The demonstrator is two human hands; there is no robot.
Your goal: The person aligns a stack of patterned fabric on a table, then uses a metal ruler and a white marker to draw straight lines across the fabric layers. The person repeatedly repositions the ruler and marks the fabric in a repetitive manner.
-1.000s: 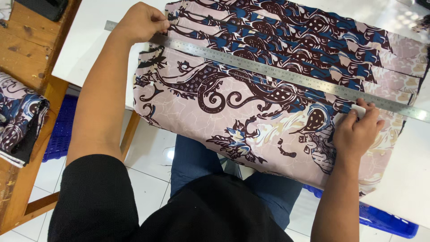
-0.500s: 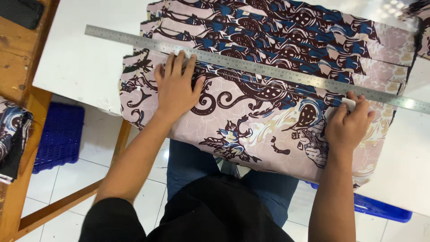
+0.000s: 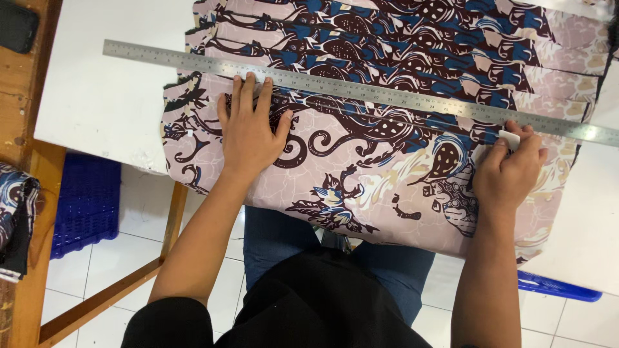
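Patterned cloth (image 3: 387, 167) lies across a white table (image 3: 109, 109), its near edge hanging over a white tiled floor (image 3: 103, 264). A steel ruler (image 3: 361, 90) crosses it. Left hand (image 3: 250, 125) presses flat and open; right hand (image 3: 509, 174) pinches white chalk (image 3: 509, 140). A blue crate (image 3: 84, 200) sits below.

Dark rectangular phone (image 3: 16, 26), screen unlit, lying on the wooden bench (image 3: 26, 96) at upper left.

Head cam, looks steeply down, close over table (image 3: 109, 109) edge + lap.
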